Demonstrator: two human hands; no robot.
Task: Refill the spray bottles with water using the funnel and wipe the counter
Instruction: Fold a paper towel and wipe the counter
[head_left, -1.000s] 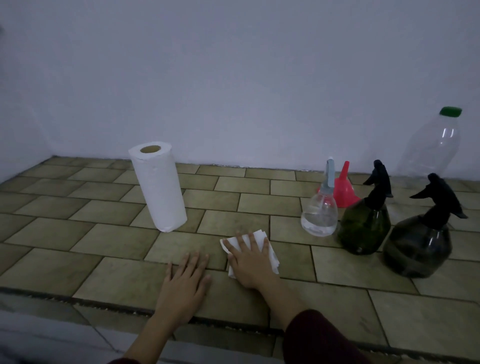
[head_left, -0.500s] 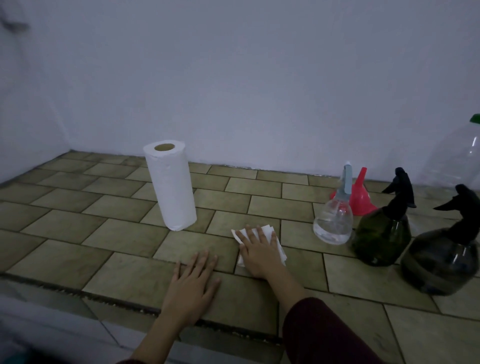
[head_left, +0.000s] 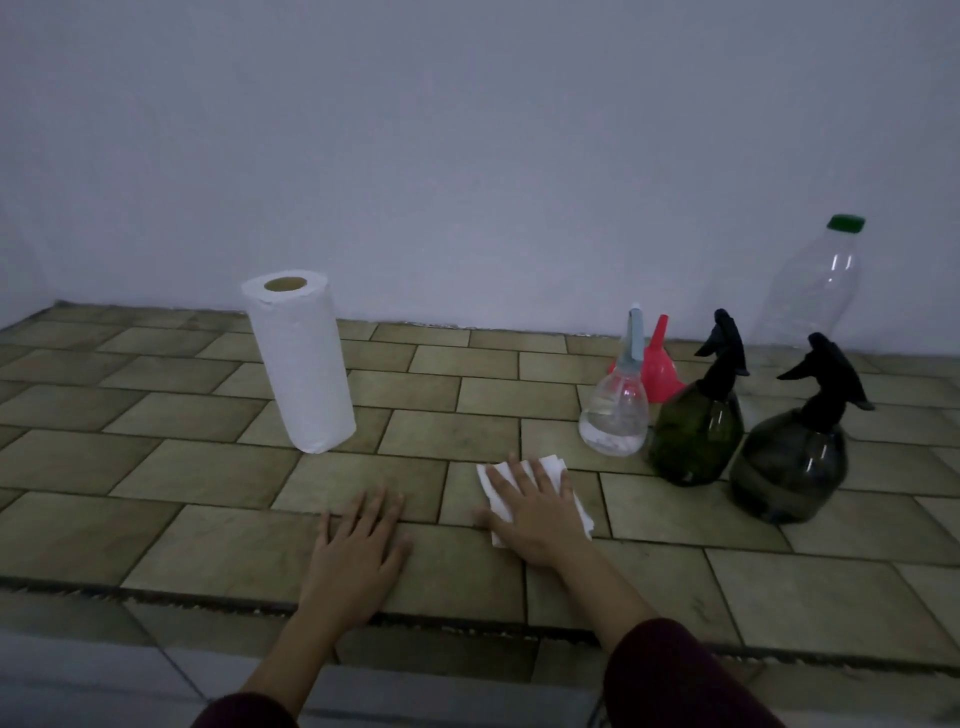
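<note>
My right hand (head_left: 535, 512) lies flat with spread fingers on a folded white paper towel (head_left: 569, 486), pressing it onto the tiled counter (head_left: 208, 473). My left hand (head_left: 358, 551) rests flat on the tiles beside it, near the front edge. To the right stand a small clear spray bottle (head_left: 615, 415) holding water, a dark green spray bottle (head_left: 698, 434) and a dark grey spray bottle (head_left: 792, 462), both with black heads. A red funnel (head_left: 660, 364) sits upside down behind the clear bottle.
An upright paper towel roll (head_left: 304, 364) stands left of centre. A large clear plastic bottle (head_left: 815, 291) with a green cap is against the wall at the back right. The counter's front edge (head_left: 467, 623) runs just behind my wrists.
My right hand has slid the paper towel a little to the right and toward me across the tiles. The left hand stays planted. The camera view has shifted.
</note>
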